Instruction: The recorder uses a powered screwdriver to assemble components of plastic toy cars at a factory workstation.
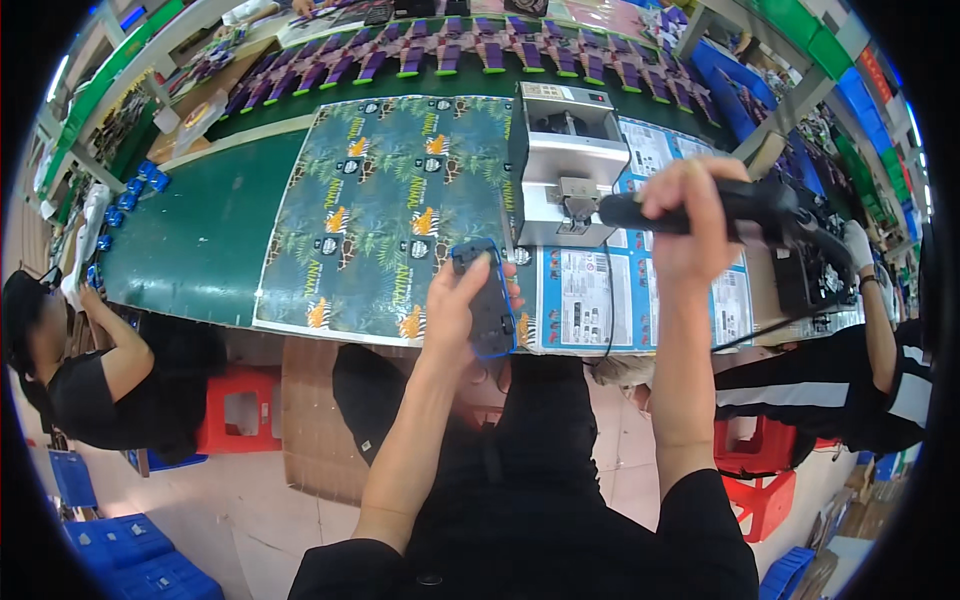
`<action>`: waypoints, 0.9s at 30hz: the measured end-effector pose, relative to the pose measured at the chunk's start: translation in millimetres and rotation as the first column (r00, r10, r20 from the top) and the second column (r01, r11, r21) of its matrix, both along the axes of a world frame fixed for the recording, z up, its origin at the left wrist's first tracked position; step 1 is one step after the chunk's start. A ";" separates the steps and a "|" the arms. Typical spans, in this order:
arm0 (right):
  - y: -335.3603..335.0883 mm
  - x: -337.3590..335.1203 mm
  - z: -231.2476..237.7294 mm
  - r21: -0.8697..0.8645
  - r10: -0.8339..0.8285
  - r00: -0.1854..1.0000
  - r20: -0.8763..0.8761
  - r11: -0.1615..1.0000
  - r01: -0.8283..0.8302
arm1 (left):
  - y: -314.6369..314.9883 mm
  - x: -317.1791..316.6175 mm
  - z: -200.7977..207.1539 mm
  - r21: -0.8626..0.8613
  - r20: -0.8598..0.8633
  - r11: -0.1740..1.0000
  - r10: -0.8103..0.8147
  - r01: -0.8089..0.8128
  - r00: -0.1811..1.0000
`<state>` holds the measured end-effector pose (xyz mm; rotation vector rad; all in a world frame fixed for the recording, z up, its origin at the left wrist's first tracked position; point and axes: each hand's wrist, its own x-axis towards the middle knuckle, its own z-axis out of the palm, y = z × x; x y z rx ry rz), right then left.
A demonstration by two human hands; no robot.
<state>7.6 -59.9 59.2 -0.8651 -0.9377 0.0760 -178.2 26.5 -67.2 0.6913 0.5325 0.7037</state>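
Note:
My left hand (451,308) is closed around a dark rectangular plastic piece (492,322) with a blue edge, held over the front of the table, thumb on its upper face. Several small recesses show in that face. My right hand (698,222) grips a black electric screwdriver (752,204), held sideways with its narrow end toward the left. That end is at the front of a silver screw feeder (568,165), beside its small metal block (579,192). Whether the bit touches the block I cannot tell. A cable trails from the driver's side.
Printed sheets with animal pictures (385,200) and blue-and-white sheets (585,295) cover part of the green table (215,235). Purple and green pieces (490,55) line the far belt. Co-workers sit left (110,375) and right (850,375). Blue parts (128,200) lie by the left one.

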 end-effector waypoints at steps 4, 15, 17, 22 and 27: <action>21.4 -6.1 -1.2 -0.064 -0.044 0.997 0.056 0.997 0.048 | -12.9 4.6 -4.9 0.177 0.014 0.984 -0.002 0.000 1.000; 39.8 -3.5 12.5 -0.269 0.123 0.989 -0.087 0.952 -0.143 | -11.7 9.4 -9.2 0.206 -0.040 0.978 0.048 -0.038 0.998; 14.5 -5.6 6.7 -0.122 0.262 0.939 -0.225 0.948 -0.294 | -12.1 13.4 -13.8 0.229 -0.037 0.972 0.056 -0.046 0.998; -8.4 -36.3 5.6 0.070 0.390 0.920 -0.034 0.919 -0.387 | -10.8 13.0 -9.4 0.232 -0.074 0.972 0.048 -0.030 0.996; 3.8 -53.3 -6.3 0.134 0.418 0.908 -0.003 0.900 -0.414 | -12.1 13.2 -4.6 0.230 -0.074 0.971 0.084 -0.065 0.994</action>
